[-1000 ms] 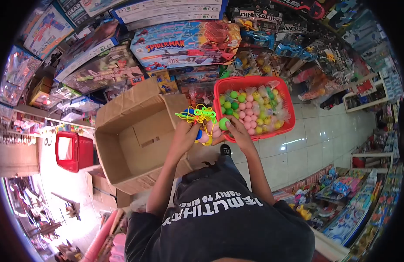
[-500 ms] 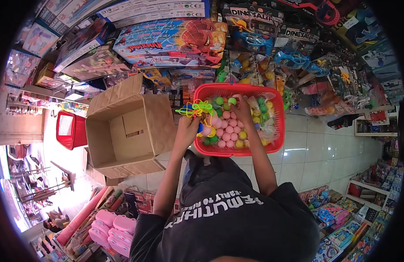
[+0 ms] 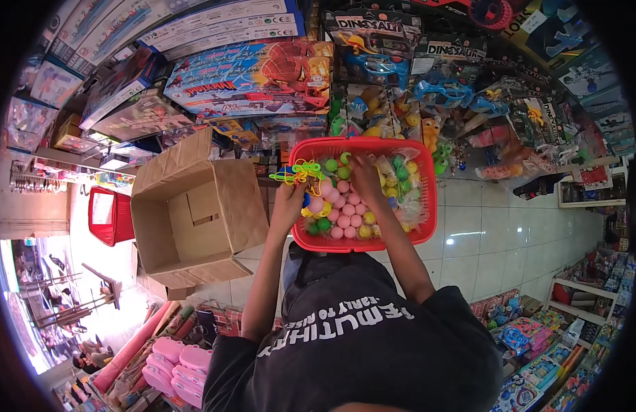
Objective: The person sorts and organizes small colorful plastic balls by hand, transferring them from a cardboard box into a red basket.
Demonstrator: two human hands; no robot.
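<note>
My left hand point(image 3: 288, 203) is closed around a bundle of bright green and yellow plastic toys with cords point(image 3: 301, 172), at the left rim of a red plastic basket point(image 3: 432, 206). Loops of cord stick out above the fist; blue pieces show below. Over the basket's upper middle, my right hand point(image 3: 366, 177) has its fingertips closed on a light green ball point(image 3: 345, 158). Beneath my hands lie many pink balls point(image 3: 343, 221), with green and yellow ones around them. Clear plastic bags of balls point(image 3: 407, 182) fill the basket's right side. The right palm is hidden.
An open cardboard box point(image 3: 184, 220) stands left of the basket, and a second red basket point(image 3: 110, 214) lies beyond it. Shelves of boxed toys point(image 3: 249, 75) and hanging dinosaur packs point(image 3: 441, 55) rise ahead. Pink cases point(image 3: 177, 371) sit at lower left.
The basket and surroundings appear slightly further left and lower in view. My right hand has shifted a little left with the green ball. My left hand keeps its hold on the corded toys.
</note>
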